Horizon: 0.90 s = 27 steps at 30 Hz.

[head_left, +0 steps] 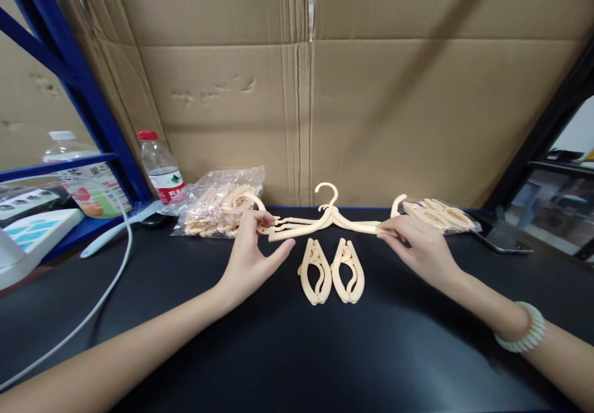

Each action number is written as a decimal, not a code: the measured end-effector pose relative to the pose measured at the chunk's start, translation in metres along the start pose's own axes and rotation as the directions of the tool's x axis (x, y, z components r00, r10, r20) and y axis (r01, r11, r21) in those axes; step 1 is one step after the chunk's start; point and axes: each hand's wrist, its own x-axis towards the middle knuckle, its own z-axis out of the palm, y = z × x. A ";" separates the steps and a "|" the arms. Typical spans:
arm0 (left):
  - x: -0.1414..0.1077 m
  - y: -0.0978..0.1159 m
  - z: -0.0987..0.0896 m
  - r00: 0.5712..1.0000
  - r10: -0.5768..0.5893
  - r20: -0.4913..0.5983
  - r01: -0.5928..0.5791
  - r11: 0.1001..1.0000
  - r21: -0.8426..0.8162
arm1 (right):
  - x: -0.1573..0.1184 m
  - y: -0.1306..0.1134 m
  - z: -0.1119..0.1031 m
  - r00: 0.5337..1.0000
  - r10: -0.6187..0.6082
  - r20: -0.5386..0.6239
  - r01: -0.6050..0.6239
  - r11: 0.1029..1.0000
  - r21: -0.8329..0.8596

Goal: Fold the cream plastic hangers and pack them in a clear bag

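Left hand (254, 249): half open, fingers curled at the left end of the unfolded hanger (331, 213), thumb stretched well away from them. Contact looked likely; could not tell whether it gripped. Right hand (420, 243): thumb and fingers closed in a pinch on the hanger's right end. Bracelet (520, 329) on that wrist. The hanger spanned the space between both hands, hook up, over the far part of the desk (297, 357). Could not tell whether it touched the surface.

Both hanger ends were partly covered by fingers; fingertips of the left hand were hidden behind the pieces. Forearms ran out of frame.

Two folded hangers (307, 282) lay side by side, just in front of the open one. Behind the left hand, a clear bag (211, 199) of similar pieces, its near edge partly blocked by that hand; a smaller bag (440, 215) sat behind the right. Red-capped bottle (164, 174) beside the larger bag. White cable (126, 255) looped across at left. Cardboard (394, 109) walled off the back.
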 end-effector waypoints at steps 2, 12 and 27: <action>-0.001 0.002 0.001 0.998 0.038 0.058 -0.041 0.998 0.053 | 0.001 -0.002 0.000 0.999 -0.042 0.008 0.042 0.999 0.018; -0.005 0.005 0.005 0.977 -0.048 0.208 0.050 0.999 -0.002 | 0.000 -0.003 0.000 1.000 0.006 -0.017 -0.006 1.000 0.030; -0.004 0.004 0.004 0.916 -0.282 0.285 0.353 0.905 -0.236 | 0.006 -0.006 -0.002 0.991 0.104 -0.082 -0.094 0.989 0.115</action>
